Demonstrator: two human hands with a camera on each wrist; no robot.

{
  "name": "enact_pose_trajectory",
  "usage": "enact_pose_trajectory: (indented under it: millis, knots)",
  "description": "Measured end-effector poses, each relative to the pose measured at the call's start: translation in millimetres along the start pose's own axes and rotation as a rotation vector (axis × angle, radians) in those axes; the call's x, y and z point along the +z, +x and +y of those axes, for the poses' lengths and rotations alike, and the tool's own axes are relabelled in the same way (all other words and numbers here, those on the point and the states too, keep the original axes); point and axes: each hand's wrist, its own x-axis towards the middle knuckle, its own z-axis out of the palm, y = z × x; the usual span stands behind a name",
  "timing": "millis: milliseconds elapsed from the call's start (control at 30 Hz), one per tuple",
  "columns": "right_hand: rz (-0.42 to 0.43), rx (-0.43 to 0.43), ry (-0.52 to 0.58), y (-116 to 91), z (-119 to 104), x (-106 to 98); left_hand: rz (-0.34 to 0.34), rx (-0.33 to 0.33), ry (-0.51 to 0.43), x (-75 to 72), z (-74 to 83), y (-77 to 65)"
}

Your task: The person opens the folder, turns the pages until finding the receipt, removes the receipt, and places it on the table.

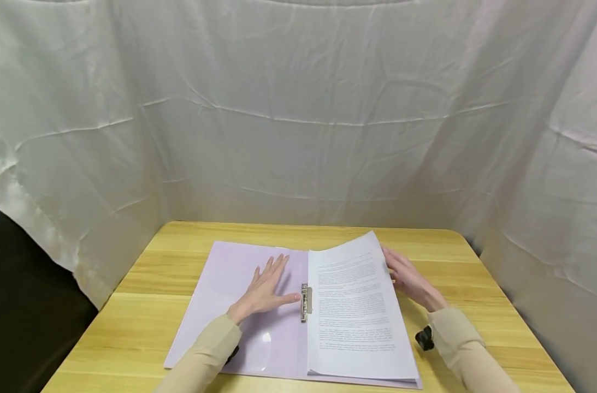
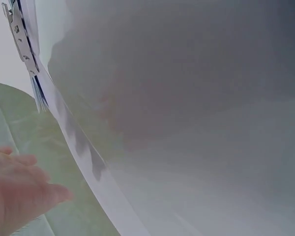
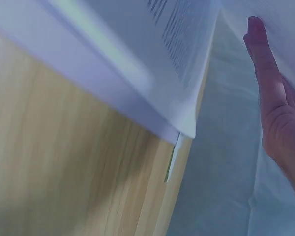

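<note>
A pale purple ring binder lies open on the table, with its metal clip at the spine. On its right side rests a stack of printed sheets, the top sheet's far right corner raised and curving. My left hand is spread over the left cover, fingers straight, thumb pointing toward the clip. At the lifted edge of the top sheet is my right hand, its fingers extended along the page. In the right wrist view those fingers lie straight against the raised paper.
The light wooden table extends around the binder. Grey-white cloth hangs behind it and on both sides. Something black shows at the far left. In the right wrist view a thin strip sticks out from under the binder's corner.
</note>
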Motion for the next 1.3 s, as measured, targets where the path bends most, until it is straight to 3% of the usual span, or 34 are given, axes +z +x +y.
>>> enact_pose_trajectory:
  millis: [233,433,667,900,1067,1300]
  knots:
    - [-0.116,-0.022,0.173,-7,-8,12,0.051,0.005,-0.053,-0.2,3.4,-1.6]
    - [-0.194,-0.066,0.234,-8,-13,22,0.108,0.021,-0.108,-1.2,6.7,-1.4]
    - [-0.213,-0.091,0.213,-8,-19,31,0.111,0.006,-0.179,-3.2,10.8,0.2]
    - [-0.227,-0.094,0.199,-5,-23,43,0.081,-0.012,-0.317,-7.3,21.9,-0.2]
    - [-0.226,-0.080,0.121,-1,-25,52,0.059,-0.013,-0.392,-9.7,31.4,-0.6]
    - [-0.197,-0.069,0.003,1,-28,63,0.047,-0.029,-0.425,-11.6,39.5,0.1]
